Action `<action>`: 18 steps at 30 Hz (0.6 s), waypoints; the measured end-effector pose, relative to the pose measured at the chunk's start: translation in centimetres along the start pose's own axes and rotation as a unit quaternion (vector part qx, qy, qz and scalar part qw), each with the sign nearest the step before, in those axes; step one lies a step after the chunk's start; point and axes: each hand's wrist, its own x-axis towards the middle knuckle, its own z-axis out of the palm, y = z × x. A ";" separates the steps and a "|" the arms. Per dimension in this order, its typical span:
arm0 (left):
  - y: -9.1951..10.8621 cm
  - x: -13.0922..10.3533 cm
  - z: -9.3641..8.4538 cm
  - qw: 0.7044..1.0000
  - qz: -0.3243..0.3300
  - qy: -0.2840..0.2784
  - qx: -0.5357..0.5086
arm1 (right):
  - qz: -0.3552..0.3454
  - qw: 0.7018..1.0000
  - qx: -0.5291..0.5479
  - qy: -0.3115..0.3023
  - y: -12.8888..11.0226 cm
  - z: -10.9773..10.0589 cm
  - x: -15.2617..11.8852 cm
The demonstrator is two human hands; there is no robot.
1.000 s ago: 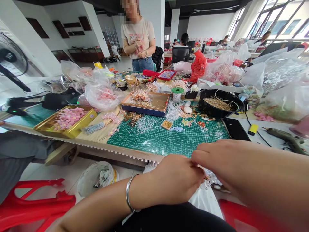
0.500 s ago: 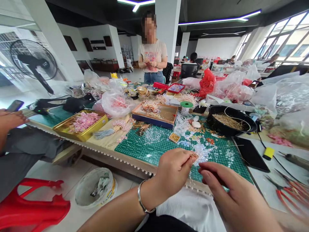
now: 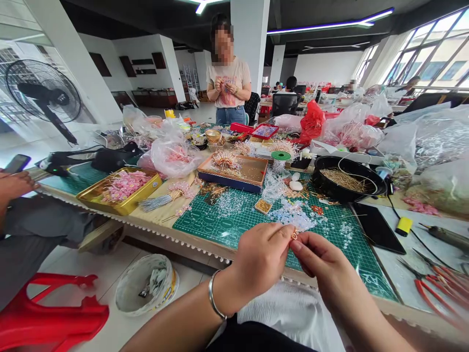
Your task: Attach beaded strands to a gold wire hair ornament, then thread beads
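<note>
Over the front edge of the green cutting mat [image 3: 208, 217], my left hand [image 3: 260, 259] pinches a small gold wire ornament [image 3: 294, 235] between thumb and forefinger. My right hand [image 3: 326, 256] meets it from the other side, thumb and fingertips closed on the same ornament. Fingers cover most of this piece, so its full shape is hidden. Just beyond the hands lie a pile of pale translucent petals [image 3: 295, 215], a small square box of gold beads [image 3: 263, 206] and a cluster of orange beads [image 3: 317, 210].
A blue-sided tray [image 3: 234, 183] holds beaded ornaments. To the left is a gold tin [image 3: 128, 208] with pink flowers; to the right, a black pan [image 3: 318, 188], a phone [image 3: 379, 227] and pliers [image 3: 427, 278]. Another person [image 3: 227, 83] stands across the table; a seated person's hand [image 3: 16, 186] shows left.
My right hand has moved left and closed on the ornament beside my left fingers; before, it was apart from it. The standing person's hands have risen slightly.
</note>
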 end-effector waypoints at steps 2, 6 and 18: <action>0.2 0.2 -0.1 0.999 -0.022 -0.008 -0.037 | 0.006 0.997 0.069 -0.020 0.1 -0.1 -0.1; 0.5 0.5 -0.3 0.993 -0.051 -0.040 -0.096 | 0.007 0.996 0.087 -0.035 0.1 -0.3 -0.6; 0.1 1.2 -1.9 0.986 -0.115 -0.074 -0.098 | -0.053 0.984 -0.141 -0.091 0.5 -0.4 -2.7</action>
